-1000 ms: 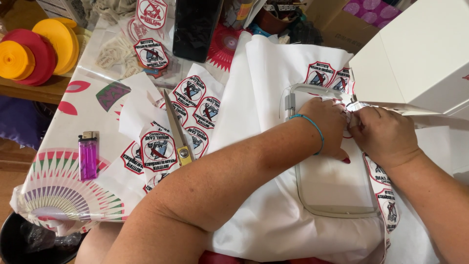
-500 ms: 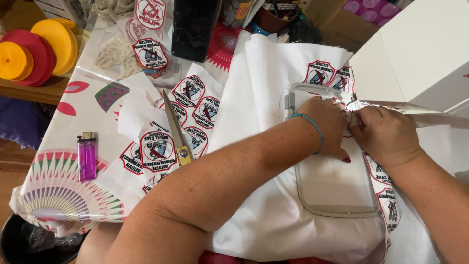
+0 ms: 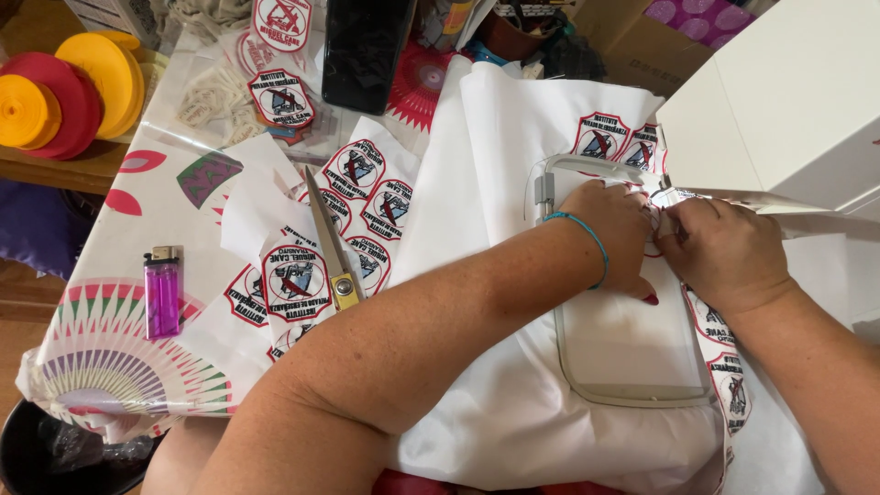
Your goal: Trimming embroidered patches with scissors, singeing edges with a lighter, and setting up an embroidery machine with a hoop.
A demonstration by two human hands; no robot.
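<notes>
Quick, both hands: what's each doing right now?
Left hand: closed, pinching the white fabric at the hoop.
Right hand: closed on the same fabric.

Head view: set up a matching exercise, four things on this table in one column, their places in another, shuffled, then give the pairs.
Things:
1. purple plastic lighter
2. gold-handled metal scissors
3. yellow and red ribbon spools
4. grey rectangular embroidery hoop

Places:
A. far left edge, on a wooden ledge
B. on the white fabric, under both hands
C. alone on the patterned tablecloth, near left
D. lying across the shield-shaped embroidered patches

Pairs: 1-C, 2-D, 3-A, 4-B
</notes>
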